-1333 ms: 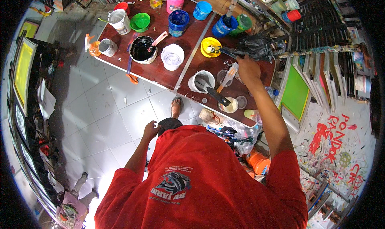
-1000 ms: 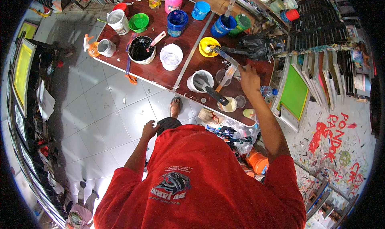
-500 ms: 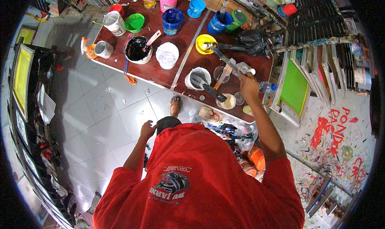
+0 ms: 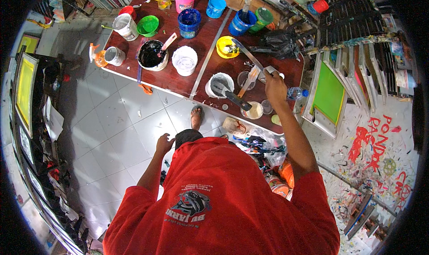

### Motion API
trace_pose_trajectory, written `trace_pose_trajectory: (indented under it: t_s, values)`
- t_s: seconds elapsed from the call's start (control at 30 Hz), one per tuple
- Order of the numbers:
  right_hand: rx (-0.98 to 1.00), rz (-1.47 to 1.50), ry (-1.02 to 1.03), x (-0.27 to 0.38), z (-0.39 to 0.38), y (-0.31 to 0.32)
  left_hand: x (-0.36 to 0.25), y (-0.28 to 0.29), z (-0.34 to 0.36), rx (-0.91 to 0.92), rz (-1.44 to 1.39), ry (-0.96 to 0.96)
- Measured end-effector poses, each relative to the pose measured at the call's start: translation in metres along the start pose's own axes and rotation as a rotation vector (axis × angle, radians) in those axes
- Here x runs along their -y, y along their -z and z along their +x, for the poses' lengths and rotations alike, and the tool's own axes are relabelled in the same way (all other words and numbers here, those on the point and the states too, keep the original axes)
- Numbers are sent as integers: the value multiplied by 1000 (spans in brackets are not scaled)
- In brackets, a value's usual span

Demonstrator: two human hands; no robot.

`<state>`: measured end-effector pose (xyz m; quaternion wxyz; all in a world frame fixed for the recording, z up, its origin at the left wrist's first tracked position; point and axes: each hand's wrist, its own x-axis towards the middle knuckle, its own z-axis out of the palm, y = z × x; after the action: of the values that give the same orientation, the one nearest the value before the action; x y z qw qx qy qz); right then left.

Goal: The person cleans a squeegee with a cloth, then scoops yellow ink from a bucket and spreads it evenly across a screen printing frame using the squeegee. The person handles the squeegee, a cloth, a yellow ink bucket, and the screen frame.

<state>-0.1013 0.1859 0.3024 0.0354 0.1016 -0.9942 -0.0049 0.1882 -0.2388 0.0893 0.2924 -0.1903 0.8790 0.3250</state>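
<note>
My right hand [image 4: 275, 88] is closed round the near end of a long, flat grey spatula [image 4: 248, 54]. The spatula's far end reaches into a yellow tub [image 4: 221, 51] with dark residue inside. Just below that hand stand a white tub of grey paint [image 4: 213, 92] with a dark-handled tool [image 4: 237, 100] across its rim, and a small container of cream-coloured stuff [image 4: 254, 110]. An orange-ended strip [image 4: 243, 90] lies beside them. My left hand [image 4: 165, 143] hangs over the floor beside my body, fingers loosely bent and apart, with nothing visible in it.
The red-brown table [image 4: 199, 40] also carries a pot of black paint [image 4: 153, 55], a white tub [image 4: 184, 61], blue tubs [image 4: 189, 23] and a spray bottle [image 4: 97, 54]. A water bottle [image 4: 295, 93] stands near my right wrist. Framed screens [image 4: 328, 96] lean at the right.
My right hand has shifted slightly away from me, and the spatula's end has moved toward the far side of the yellow tub. My left hand hangs as before.
</note>
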Motion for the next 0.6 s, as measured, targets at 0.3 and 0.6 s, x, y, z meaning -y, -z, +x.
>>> trace_pose_trajectory:
  t_s: [0.3, 0.6]
  values:
    - [75, -157, 43, -2, 9, -12, 4, 0, -6, 10, -20, 21]
    - [50, -235, 133, 1, 11, 1, 11, -5, -3, -9, -22, -1]
